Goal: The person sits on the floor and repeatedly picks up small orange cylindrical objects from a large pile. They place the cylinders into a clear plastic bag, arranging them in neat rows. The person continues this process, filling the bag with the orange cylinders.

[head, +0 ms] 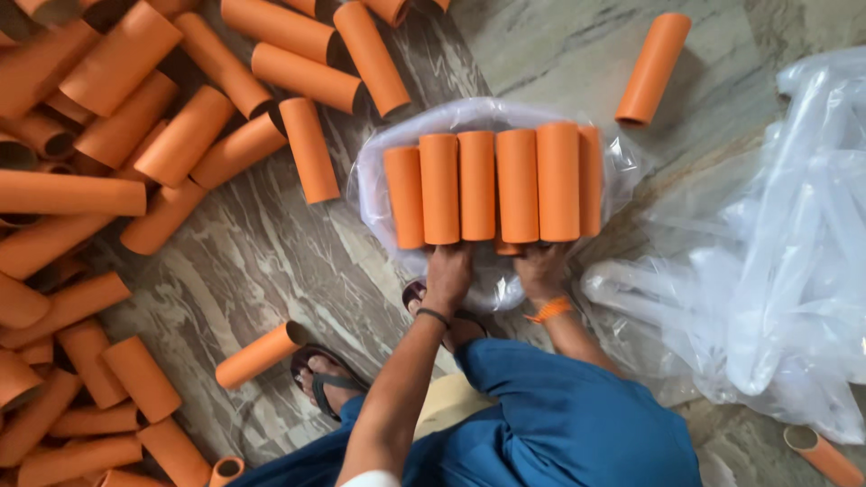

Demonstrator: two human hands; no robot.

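Observation:
Several orange cardboard tubes (496,185) lie side by side in a neat row on an opened clear plastic bag (374,185) on the marble floor. My left hand (448,275) presses against the near ends of the tubes in the left half of the row. My right hand (539,269), with an orange thread at the wrist, presses the near ends of the right half. Neither hand wraps around a tube; the fingertips push at the row's edge. More tubes seem to lie under the top row, partly hidden.
A big heap of loose orange tubes (99,207) covers the left side. Single tubes lie at top right (653,68), near my sandalled foot (260,353) and at bottom right (823,455). A pile of crumpled clear plastic bags (776,243) fills the right.

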